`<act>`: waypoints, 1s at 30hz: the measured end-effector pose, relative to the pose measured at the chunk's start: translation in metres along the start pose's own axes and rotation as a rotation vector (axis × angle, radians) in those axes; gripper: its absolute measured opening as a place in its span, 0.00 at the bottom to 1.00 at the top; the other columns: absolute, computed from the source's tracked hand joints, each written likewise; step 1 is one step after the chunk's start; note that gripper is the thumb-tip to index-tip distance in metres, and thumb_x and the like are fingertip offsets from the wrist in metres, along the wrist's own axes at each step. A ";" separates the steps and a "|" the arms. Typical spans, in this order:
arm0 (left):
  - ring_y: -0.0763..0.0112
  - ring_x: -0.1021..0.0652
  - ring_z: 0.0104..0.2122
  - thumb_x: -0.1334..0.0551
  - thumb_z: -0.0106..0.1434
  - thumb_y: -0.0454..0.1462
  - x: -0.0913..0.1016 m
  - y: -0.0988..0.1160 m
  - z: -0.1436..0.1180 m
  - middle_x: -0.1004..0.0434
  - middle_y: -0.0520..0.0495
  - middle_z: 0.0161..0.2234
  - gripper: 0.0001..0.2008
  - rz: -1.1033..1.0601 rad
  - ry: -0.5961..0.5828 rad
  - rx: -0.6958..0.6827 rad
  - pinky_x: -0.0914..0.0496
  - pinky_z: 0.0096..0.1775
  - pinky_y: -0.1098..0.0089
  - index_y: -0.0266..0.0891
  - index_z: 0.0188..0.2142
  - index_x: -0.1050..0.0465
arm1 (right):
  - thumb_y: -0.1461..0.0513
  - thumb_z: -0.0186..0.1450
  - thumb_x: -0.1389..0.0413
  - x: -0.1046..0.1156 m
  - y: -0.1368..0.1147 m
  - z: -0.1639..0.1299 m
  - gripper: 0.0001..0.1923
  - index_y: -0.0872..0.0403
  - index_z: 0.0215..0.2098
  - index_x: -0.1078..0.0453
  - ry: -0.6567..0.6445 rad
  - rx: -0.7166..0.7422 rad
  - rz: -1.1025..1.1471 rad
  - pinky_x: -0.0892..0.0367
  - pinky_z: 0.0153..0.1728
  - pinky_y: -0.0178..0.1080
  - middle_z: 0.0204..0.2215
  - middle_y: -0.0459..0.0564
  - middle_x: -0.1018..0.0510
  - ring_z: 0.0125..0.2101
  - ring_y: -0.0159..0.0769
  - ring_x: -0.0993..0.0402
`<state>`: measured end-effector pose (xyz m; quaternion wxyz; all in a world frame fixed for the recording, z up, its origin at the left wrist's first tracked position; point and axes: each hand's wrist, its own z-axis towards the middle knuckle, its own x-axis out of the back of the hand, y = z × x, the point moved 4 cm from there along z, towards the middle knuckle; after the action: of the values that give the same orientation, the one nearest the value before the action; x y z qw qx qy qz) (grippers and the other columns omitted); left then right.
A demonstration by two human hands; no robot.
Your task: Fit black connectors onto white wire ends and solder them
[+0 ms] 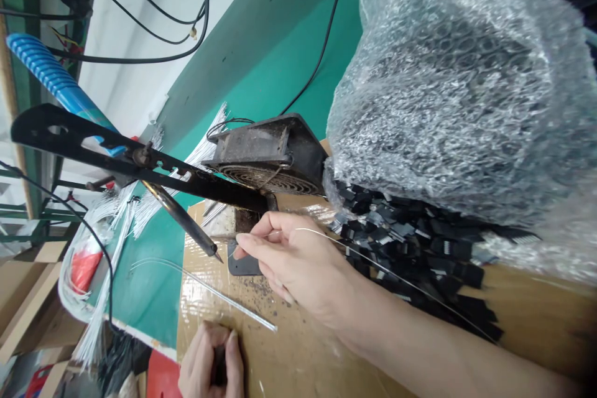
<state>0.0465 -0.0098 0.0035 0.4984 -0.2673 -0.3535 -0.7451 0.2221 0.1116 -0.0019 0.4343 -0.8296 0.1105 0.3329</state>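
My right hand (298, 258) reaches in from the lower right, thumb and forefinger pinched on a thin solder wire (396, 270). The wire loops over the back of the hand and trails along the forearm. Just left of the fingertips is the tip of a soldering iron (196, 230) with a blue handle (60, 78), fixed to a black metal arm (140, 158). My left hand (209, 360) is curled at the bottom edge; a dark gap shows between thumb and fingers, its content unclear. Partly behind my right hand lies a flat black plate (245, 266).
A dusty fan (270, 155) stands behind the iron's tip. Many small black connector-like pieces (410, 242) are heaped at right beside bubble wrap (457, 93). White wires (209, 289) lie on the cardboard (289, 354); wire bundles (177, 180) rest on the green table (289, 56).
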 end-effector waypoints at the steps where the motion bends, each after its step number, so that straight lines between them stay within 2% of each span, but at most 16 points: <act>1: 0.76 0.36 0.19 0.36 0.67 0.31 0.000 0.000 0.000 0.37 0.55 0.22 0.14 0.002 -0.001 -0.001 0.41 0.23 0.72 0.40 0.25 0.34 | 0.66 0.71 0.42 0.000 0.000 0.000 0.15 0.53 0.25 0.32 -0.001 0.007 0.001 0.51 0.17 0.32 0.09 0.33 0.42 0.10 0.23 0.49; 12: 0.75 0.34 0.20 0.36 0.67 0.30 0.001 -0.002 -0.001 0.35 0.54 0.22 0.14 -0.011 -0.022 -0.013 0.40 0.24 0.72 0.40 0.26 0.34 | 0.68 0.71 0.42 0.000 0.001 -0.002 0.17 0.54 0.24 0.33 0.012 -0.012 0.006 0.52 0.16 0.31 0.07 0.32 0.43 0.09 0.21 0.50; 23: 0.76 0.33 0.20 0.39 0.67 0.26 0.005 -0.002 0.003 0.35 0.54 0.23 0.12 0.016 -0.129 -0.080 0.37 0.24 0.73 0.40 0.28 0.33 | 0.70 0.70 0.43 -0.002 -0.005 -0.004 0.18 0.53 0.23 0.34 0.034 -0.039 0.004 0.51 0.15 0.31 0.07 0.32 0.42 0.09 0.21 0.49; 26: 0.75 0.32 0.20 0.39 0.67 0.25 0.006 -0.002 0.005 0.35 0.54 0.23 0.12 0.004 -0.158 -0.105 0.36 0.23 0.73 0.40 0.29 0.33 | 0.68 0.70 0.44 0.000 0.000 -0.003 0.16 0.53 0.24 0.34 0.025 0.027 -0.054 0.52 0.15 0.31 0.07 0.31 0.42 0.08 0.22 0.49; 30: 0.75 0.30 0.21 0.39 0.66 0.23 0.007 -0.003 0.004 0.33 0.53 0.23 0.12 -0.017 -0.178 -0.135 0.34 0.23 0.74 0.40 0.30 0.33 | 0.66 0.69 0.45 0.005 0.005 -0.003 0.13 0.51 0.26 0.36 0.046 0.266 -0.261 0.46 0.17 0.32 0.10 0.34 0.38 0.09 0.25 0.43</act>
<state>0.0413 -0.0097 0.0104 0.4397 -0.3622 -0.3476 -0.7448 0.2250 0.1064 -0.0076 0.5771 -0.7795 0.0549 0.2373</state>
